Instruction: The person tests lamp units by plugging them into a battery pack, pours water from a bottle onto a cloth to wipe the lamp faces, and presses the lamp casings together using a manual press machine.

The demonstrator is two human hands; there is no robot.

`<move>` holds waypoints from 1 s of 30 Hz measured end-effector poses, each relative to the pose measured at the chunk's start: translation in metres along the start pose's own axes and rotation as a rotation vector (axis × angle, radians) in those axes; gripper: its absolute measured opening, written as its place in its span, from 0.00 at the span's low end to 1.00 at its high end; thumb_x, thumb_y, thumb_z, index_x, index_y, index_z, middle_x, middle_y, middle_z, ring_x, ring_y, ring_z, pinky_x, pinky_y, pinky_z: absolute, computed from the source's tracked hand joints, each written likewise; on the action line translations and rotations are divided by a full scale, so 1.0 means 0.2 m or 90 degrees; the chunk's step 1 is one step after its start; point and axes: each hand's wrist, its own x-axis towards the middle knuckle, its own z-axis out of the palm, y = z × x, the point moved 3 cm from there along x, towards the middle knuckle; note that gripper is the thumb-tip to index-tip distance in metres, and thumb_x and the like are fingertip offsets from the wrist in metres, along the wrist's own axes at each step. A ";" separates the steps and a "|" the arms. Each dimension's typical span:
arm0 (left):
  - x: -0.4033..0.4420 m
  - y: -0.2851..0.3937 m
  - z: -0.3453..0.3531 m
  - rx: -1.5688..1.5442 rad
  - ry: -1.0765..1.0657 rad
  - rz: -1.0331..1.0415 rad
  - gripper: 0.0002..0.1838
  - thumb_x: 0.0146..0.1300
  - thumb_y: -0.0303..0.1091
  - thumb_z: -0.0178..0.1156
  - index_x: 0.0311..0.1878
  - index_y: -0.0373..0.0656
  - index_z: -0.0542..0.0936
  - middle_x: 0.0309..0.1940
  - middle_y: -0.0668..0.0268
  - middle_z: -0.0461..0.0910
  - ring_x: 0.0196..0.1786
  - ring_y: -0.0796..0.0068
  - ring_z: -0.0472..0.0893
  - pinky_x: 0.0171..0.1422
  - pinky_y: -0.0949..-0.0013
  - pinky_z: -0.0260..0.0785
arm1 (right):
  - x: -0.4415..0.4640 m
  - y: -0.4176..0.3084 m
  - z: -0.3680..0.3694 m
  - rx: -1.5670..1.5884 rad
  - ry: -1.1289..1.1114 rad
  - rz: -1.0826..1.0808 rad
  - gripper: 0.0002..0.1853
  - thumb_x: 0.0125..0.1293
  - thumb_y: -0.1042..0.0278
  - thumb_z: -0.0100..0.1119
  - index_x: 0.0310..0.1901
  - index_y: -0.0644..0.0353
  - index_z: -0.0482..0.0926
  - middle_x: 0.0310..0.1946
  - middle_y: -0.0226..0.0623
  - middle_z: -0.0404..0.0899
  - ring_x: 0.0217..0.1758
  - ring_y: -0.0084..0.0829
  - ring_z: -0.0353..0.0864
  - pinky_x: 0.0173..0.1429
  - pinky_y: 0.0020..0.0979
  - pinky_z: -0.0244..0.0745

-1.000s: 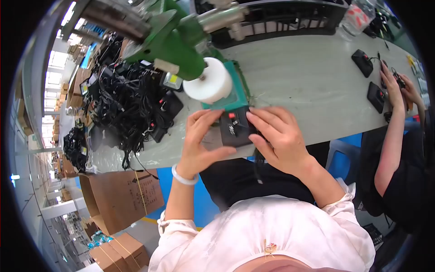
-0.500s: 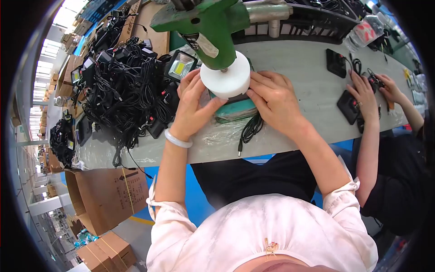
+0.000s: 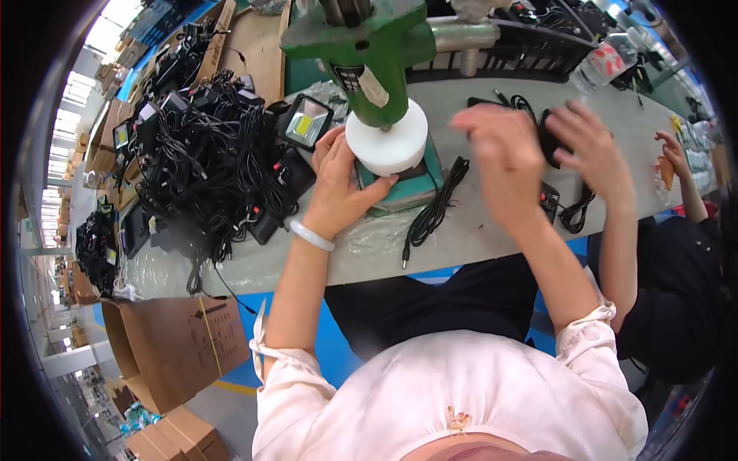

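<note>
My left hand (image 3: 337,188) curls round the left side of a black corded lamp (image 3: 417,170), its thumb at the front. Most of that lamp is hidden under a round white pad (image 3: 387,146) on the shaft of a green press (image 3: 373,84). Beneath lies a teal base (image 3: 403,198). A bundled black cable (image 3: 434,211) rests right of the base, its plug toward the table's front edge. My right hand (image 3: 503,157) is raised over the table, right of the press, smeared by motion. Whether it holds anything does not show.
A heap of black corded lamps (image 3: 219,154) covers the left of the table, one lamp (image 3: 307,121) face up beside the press. At right, another person's hand (image 3: 588,150) is over a black lamp. A black crate (image 3: 507,61) stands behind; an open carton (image 3: 173,349) is below left.
My right hand has left the lamp under the pad and moved right, up off the table. My left hand stays at the lamp. The other person's near hand has moved left, toward mine.
</note>
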 end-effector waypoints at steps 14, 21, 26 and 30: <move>-0.08 -0.02 -0.07 -0.135 -0.007 -0.048 0.56 0.47 0.43 0.80 0.77 0.35 0.61 0.71 0.49 0.67 0.75 0.49 0.63 0.80 0.53 0.53 | 0.43 -0.23 -0.34 0.629 -0.164 -0.246 0.41 0.80 0.40 0.18 0.39 0.65 0.80 0.36 0.48 0.84 0.45 0.38 0.83 0.63 0.38 0.71; -0.01 0.08 -0.06 -0.021 -0.027 -0.072 0.53 0.39 0.44 0.84 0.71 0.38 0.70 0.62 0.54 0.76 0.68 0.50 0.71 0.75 0.55 0.59 | 0.32 -0.11 -0.28 0.348 0.175 0.233 0.11 0.74 0.67 0.60 0.52 0.62 0.78 0.41 0.32 0.81 0.44 0.27 0.78 0.50 0.29 0.75; -0.22 0.24 -0.08 -0.205 -0.031 -0.078 0.67 0.35 0.40 0.85 0.78 0.34 0.55 0.58 0.55 0.79 0.67 0.53 0.72 0.74 0.53 0.61 | -0.29 -0.27 -0.05 0.511 -0.134 0.651 0.26 0.69 0.78 0.63 0.67 0.61 0.70 0.45 0.34 0.81 0.48 0.23 0.80 0.53 0.27 0.76; -0.31 0.32 -0.41 -0.042 0.097 -0.024 0.58 0.36 0.41 0.84 0.73 0.38 0.64 0.55 0.62 0.81 0.64 0.58 0.76 0.70 0.55 0.66 | -0.33 -0.23 -0.14 0.381 -0.077 0.509 0.24 0.68 0.81 0.62 0.65 0.61 0.73 0.47 0.34 0.80 0.51 0.23 0.79 0.59 0.27 0.74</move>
